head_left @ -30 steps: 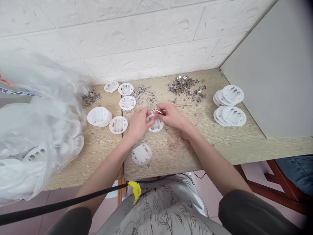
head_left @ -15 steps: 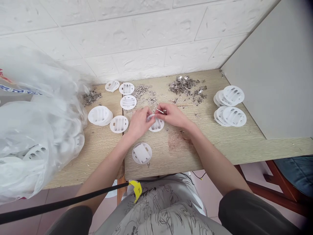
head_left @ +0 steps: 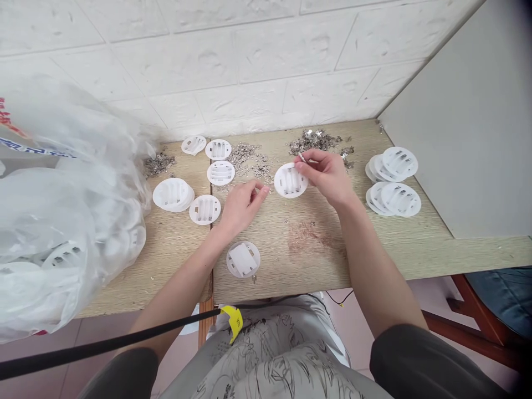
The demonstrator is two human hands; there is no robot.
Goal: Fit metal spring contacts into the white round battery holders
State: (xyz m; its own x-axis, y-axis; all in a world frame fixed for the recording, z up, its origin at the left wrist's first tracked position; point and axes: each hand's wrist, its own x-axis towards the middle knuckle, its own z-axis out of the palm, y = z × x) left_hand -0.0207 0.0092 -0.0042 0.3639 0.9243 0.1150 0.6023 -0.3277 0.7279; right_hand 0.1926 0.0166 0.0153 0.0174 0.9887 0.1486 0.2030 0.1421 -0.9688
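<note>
My right hand (head_left: 330,176) is closed on the edge of a round white plastic battery holder (head_left: 290,188), lifted above the table. A short, thin metal tool (head_left: 302,158) also pokes out between its fingertips; its exact kind I cannot make out. Lower and to the left, my left hand (head_left: 240,206) rests near the wooden table (head_left: 274,255) with its thumb and forefinger pinched together. Whatever lies in that pinch is too small to make out. Nearer my body sits a battery holder with a raised rectangular back (head_left: 243,259), a small metal contact (head_left: 254,278) beside it.
Loose metal contacts (head_left: 318,141) are heaped by the wall, with a smaller-piece pile (head_left: 247,158) left of them. Stacked holders stand right (head_left: 401,198) and left (head_left: 171,194). A plastic bag (head_left: 70,221) of holders fills the left side; a grey panel (head_left: 465,138) borders the right.
My right hand has moved right and up, taking the battery holder out from under my left hand. The left hand has stayed almost in place, apart from the holder now.
</note>
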